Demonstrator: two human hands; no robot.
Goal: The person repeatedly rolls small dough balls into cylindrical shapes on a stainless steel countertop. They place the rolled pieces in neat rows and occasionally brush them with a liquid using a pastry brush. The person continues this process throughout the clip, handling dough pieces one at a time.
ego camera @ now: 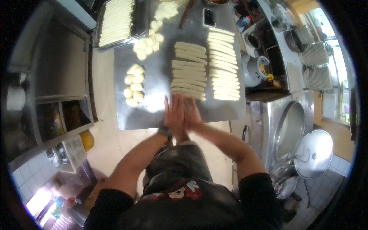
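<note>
My left hand (174,112) and my right hand (192,112) lie side by side over the near part of a metal worktable (149,118), fingers pointing away from me. Both are slightly blurred, and whatever is under the palms is hidden. Their fingertips meet the near end of a column of rolled dough strips (188,75). To the right runs a second column of paler dough strips (223,64). Several small dough pieces (134,85) sit left of my hands, with another cluster of dough pieces (149,44) beyond them.
A tray (141,34) of dough strips stands at the far left, near a larger dough lump (166,10). A brown stick (187,14) and a phone (209,17) lie at the far side. Rightward are a gas cylinder (253,70), stacked plates (316,77) and a large round lid (314,153).
</note>
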